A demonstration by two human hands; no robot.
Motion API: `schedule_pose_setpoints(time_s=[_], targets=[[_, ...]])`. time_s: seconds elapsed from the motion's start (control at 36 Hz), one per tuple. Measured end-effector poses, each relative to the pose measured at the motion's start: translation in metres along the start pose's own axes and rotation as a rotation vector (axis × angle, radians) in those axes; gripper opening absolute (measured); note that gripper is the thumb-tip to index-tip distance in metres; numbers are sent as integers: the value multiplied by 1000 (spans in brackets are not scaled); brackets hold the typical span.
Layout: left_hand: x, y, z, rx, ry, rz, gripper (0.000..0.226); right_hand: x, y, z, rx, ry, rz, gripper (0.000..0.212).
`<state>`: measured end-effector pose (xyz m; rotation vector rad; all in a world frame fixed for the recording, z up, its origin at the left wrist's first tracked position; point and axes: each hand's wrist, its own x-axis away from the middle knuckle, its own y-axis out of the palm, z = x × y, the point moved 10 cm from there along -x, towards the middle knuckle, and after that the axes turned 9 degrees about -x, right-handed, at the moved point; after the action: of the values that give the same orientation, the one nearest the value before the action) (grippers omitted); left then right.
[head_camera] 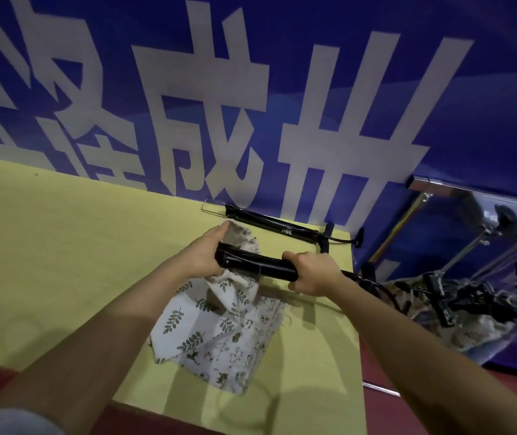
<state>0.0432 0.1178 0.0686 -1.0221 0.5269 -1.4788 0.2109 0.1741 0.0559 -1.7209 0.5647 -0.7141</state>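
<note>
- Head view, item one: left hand [205, 252]. The bare forearm runs in from the lower left corner and rises towards the middle of the frame. The thumb lies along the top and the fingers curl behind a raised fold of the printed cloth [219, 340], gripping it against the left end of the black tube [257, 265].
- Right hand [312, 273]. The forearm enters from the lower right and the wrist is bent inward. The fingers are wrapped over the top of the tube's right end with the knuckles up, a full closed grip.
- Black tube. It is held nearly level between the two hands and lifted just clear of the surface [62, 246]. Its left end is tucked into the gathered cloth, and a thin band circles its middle.
- Printed cloth. It is pale with dark leaf sprigs and small animal figures. The upper part is bunched under the tube, and the lower part lies flat on the surface, reaching towards its near edge.
- Surface. It is yellow-green, and its right edge lies just beyond the right hand.
- Second black tube [269, 222]. It lies at the back of the surface along the foot of the blue banner [470, 89], with a wire loop at its left end.
- Heap of black gear [470, 299]. It sits on the floor to the right, on patterned fabric.
</note>
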Motion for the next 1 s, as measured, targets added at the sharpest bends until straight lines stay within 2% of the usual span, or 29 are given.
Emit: schedule_pose_setpoints(time_s=[0.11,0.25,0.31,0.36,0.44,0.56,0.64,0.75,0.83,0.92,0.94,1.0], targets=[[3,11,12,-93,42,-80,107,-7,-12,-13,147,-28,42,35],[6,13,30,-235,59,-41,103,-13,-28,-32,329,-72,129,40],[9,10,39,-370,66,3,99,-13,-37,-42,466,-138,215,45],[12,5,49,-380,85,53,93,-10,-48,-51,562,-216,347,49],[8,0,59,-335,115,154,78,-4,-61,-63,646,-331,508,38],[-6,-11,58,-236,52,330,42,9,-79,-81,671,-466,677,28],[-9,-14,58,-172,34,413,31,14,-92,-81,604,-440,768,31],[-13,-18,44,-70,-17,462,38,19,-97,-70,472,-390,841,37],[-13,-22,35,-18,-33,495,39,27,-94,-63,317,-355,885,32],[-9,-26,27,71,-59,526,36,19,-84,-49,112,-237,798,20],[-8,-26,25,110,-68,524,37,11,-76,-41,12,-171,715,20],[-4,-26,23,212,-76,504,39,-8,-53,-27,-195,-32,495,34]])
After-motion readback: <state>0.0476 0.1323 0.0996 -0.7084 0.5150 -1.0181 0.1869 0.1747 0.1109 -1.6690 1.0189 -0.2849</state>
